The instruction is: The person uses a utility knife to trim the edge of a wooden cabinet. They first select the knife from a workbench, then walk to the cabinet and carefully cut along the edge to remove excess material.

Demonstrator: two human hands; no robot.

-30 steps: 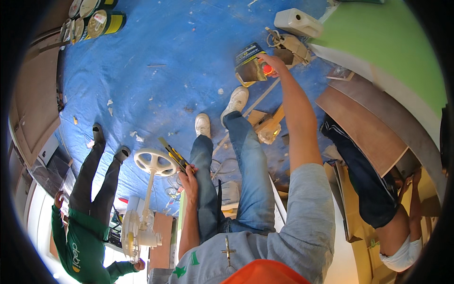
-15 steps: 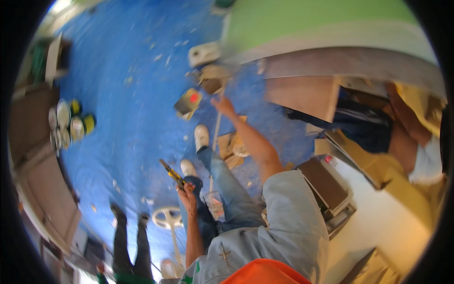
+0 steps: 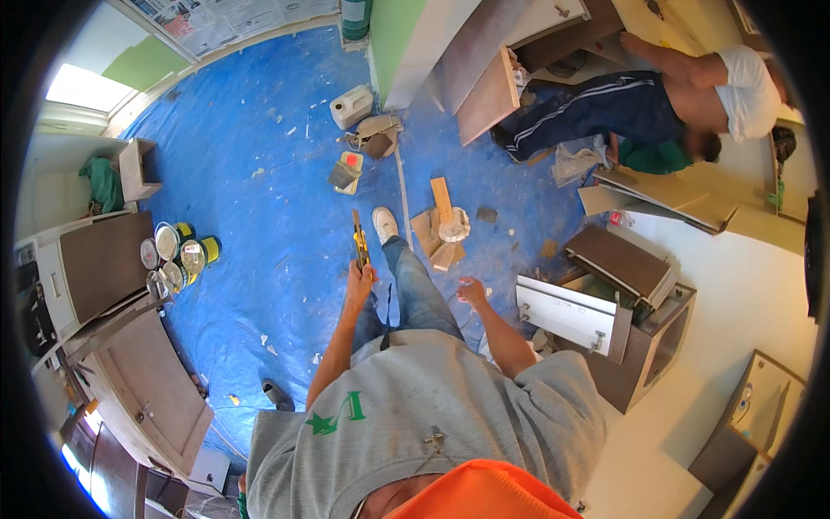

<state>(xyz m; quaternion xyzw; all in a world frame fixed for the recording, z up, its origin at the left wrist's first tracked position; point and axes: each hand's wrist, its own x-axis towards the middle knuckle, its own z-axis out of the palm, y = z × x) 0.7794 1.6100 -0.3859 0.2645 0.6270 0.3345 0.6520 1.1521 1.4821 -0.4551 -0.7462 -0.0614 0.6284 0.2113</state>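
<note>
In my left hand (image 3: 360,283) is a slim yellow-and-black utility knife (image 3: 361,246), its blade end pointing away from me. The fingers are wrapped round its handle. My right hand (image 3: 472,292) hangs in front of my right side, fingers loosely bent and apart, with nothing seen in it. Beyond that hand, pieces of brown board (image 3: 443,201) and a round whitish thing (image 3: 455,226) lie on the blue floor sheet (image 3: 268,199). Farther ahead are a beige bag (image 3: 378,134), a small tray with a grey plate (image 3: 347,173) and a white jug (image 3: 352,107).
Several paint cans (image 3: 180,253) stand at the left by brown cabinets (image 3: 105,259). On the right, a dismantled cabinet (image 3: 644,346) holds loose panels. At far right, a person in dark trousers (image 3: 596,108) bends near another in green (image 3: 650,154). A dark shoe (image 3: 278,395) shows at lower left.
My right hand has drawn back from its reach toward the bag. My left hand still holds the knife, now pointing more straight ahead. My view has turned; the dark-trousered legs at lower left are gone.
</note>
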